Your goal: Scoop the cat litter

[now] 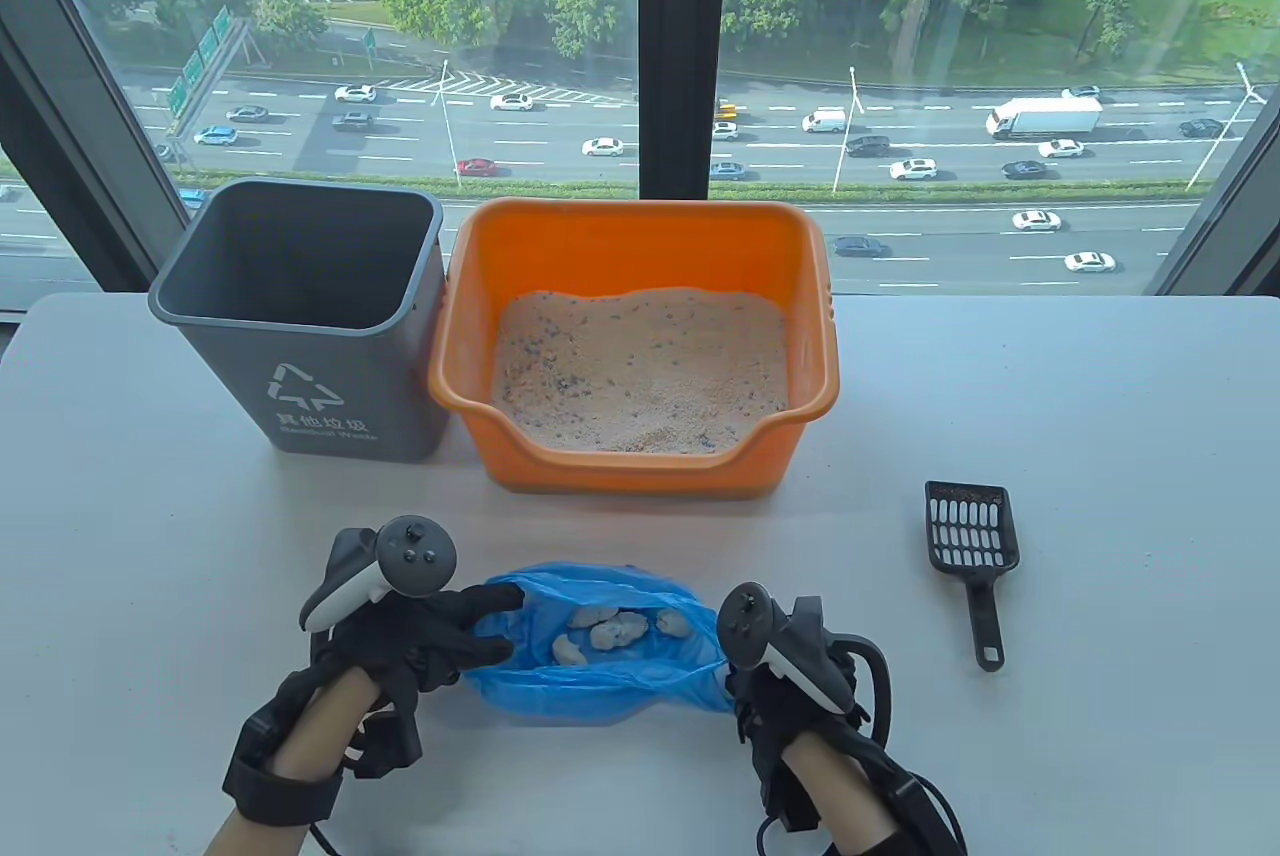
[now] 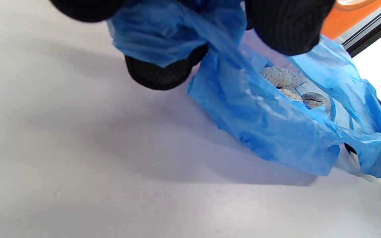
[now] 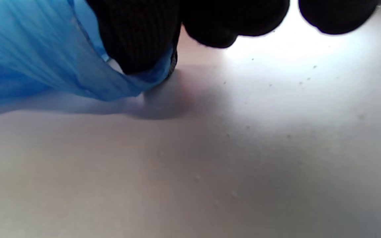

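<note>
A blue plastic bag (image 1: 600, 686) lies open on the white table (image 1: 1100, 456), with several grey litter clumps (image 1: 610, 634) inside. My left hand (image 1: 455, 631) grips the bag's left edge. My right hand (image 1: 745, 681) pinches its right edge. The left wrist view shows the bag (image 2: 270, 122) and the clumps (image 2: 281, 77) between my fingers (image 2: 283, 24). The right wrist view shows my fingers (image 3: 137, 36) pinching blue film (image 3: 45, 59). An orange litter box (image 1: 640, 346) with pale litter stands behind the bag. A black slotted scoop (image 1: 972, 546) lies to the right.
A grey waste bin (image 1: 310, 321) stands left of the litter box, touching it. A window with a road view runs behind the table. Small litter grains dot the table by my right hand (image 3: 270, 86).
</note>
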A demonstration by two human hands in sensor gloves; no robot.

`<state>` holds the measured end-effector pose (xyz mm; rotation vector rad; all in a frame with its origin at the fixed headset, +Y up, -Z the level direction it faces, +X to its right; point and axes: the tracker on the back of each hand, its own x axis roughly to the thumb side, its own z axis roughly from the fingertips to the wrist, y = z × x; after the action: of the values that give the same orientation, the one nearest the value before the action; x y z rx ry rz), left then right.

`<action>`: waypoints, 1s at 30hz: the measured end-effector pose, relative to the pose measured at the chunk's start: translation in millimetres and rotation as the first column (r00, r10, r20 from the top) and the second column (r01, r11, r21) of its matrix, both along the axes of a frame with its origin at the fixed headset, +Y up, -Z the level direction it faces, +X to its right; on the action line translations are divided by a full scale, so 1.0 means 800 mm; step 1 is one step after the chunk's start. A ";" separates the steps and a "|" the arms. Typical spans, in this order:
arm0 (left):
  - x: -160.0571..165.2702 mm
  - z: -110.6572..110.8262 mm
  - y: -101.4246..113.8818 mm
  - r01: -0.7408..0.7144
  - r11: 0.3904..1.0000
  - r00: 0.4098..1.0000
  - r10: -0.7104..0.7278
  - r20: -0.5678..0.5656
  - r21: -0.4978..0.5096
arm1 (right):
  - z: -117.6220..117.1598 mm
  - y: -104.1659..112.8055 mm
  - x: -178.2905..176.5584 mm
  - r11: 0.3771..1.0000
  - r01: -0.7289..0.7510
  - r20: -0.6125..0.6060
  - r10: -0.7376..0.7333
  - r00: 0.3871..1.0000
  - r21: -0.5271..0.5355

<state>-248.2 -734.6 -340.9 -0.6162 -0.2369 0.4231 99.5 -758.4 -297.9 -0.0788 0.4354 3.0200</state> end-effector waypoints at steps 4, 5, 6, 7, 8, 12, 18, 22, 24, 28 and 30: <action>-0.015 -0.003 -0.001 -0.054 0.997 0.998 0.056 0.024 -0.046 | -0.004 -0.003 0.013 1.000 0.022 0.057 -0.022 0.998 0.001; -0.018 -0.003 0.000 -0.065 0.997 0.997 0.066 0.028 -0.050 | -0.005 -0.005 0.017 0.999 0.040 0.072 -0.040 0.997 -0.003; -0.021 -0.003 0.001 -0.075 0.996 0.997 0.077 0.030 -0.042 | -0.006 -0.006 0.020 0.999 0.052 0.082 -0.051 0.995 -0.005; -0.023 -0.003 0.002 -0.082 0.996 0.996 0.083 0.024 -0.029 | -0.005 -0.007 0.022 0.998 0.059 0.088 -0.058 0.994 -0.009; -0.026 -0.004 0.005 -0.098 0.995 0.995 0.099 0.017 -0.010 | -0.005 -0.008 0.023 0.998 0.070 0.095 -0.069 0.993 -0.010; -0.044 -0.006 0.016 -0.260 0.964 0.966 0.259 0.021 0.051 | -0.006 -0.010 0.026 0.998 0.066 0.098 -0.065 0.993 -0.008; -0.090 -0.009 0.022 -0.438 0.896 0.892 0.444 -0.086 0.076 | -0.005 -0.010 0.027 0.998 0.060 0.100 -0.059 0.993 -0.012; -0.098 -0.013 0.010 -0.327 0.943 0.932 0.334 -0.144 0.069 | -0.006 -0.010 0.029 0.998 0.063 0.107 -0.061 0.992 -0.018; -0.095 -0.015 0.004 -0.269 0.962 0.952 0.272 -0.140 0.039 | -0.006 -0.009 0.029 0.998 0.061 0.109 -0.059 0.992 -0.016; -0.085 -0.014 -0.011 -0.130 0.989 0.986 0.121 -0.117 -0.070 | -0.007 -0.008 0.031 0.997 0.071 0.118 -0.068 0.991 -0.018; -0.084 -0.013 -0.013 -0.104 0.991 0.988 0.093 -0.125 -0.083 | -0.007 -0.004 0.032 0.996 0.083 0.128 -0.081 0.989 -0.014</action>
<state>-315.8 -744.7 -351.3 -0.6660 -0.1339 0.5666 124.8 -761.8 -303.6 -0.2468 0.4448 2.9093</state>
